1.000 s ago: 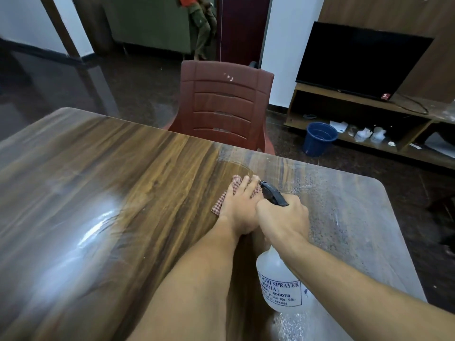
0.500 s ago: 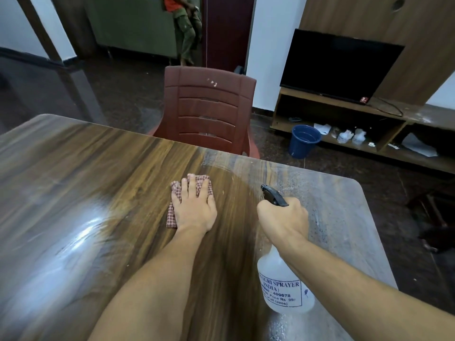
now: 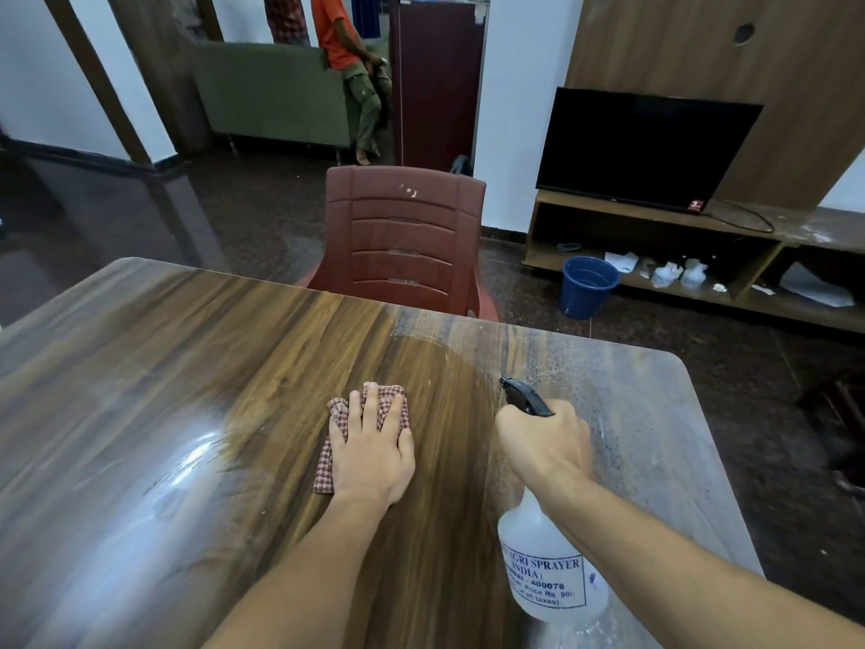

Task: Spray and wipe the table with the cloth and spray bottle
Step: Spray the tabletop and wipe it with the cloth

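Bottle (image 3: 554,573) tilts in my right hand (image 3: 543,442), fingers curled round its neck, base toward me, nozzle pointing at the far edge. My left hand (image 3: 372,447) presses flat, fingers straight, on the cloth (image 3: 324,466) mid-worktop (image 3: 140,367).

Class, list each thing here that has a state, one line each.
Table, droplets on its right part.
Checked cloth, flat on table.
Left hand, open, pressing cloth.
Spray bottle, held tilted over table.
Right hand, gripping spray bottle.
Television, screen dark.
Blue bucket, upright on floor.
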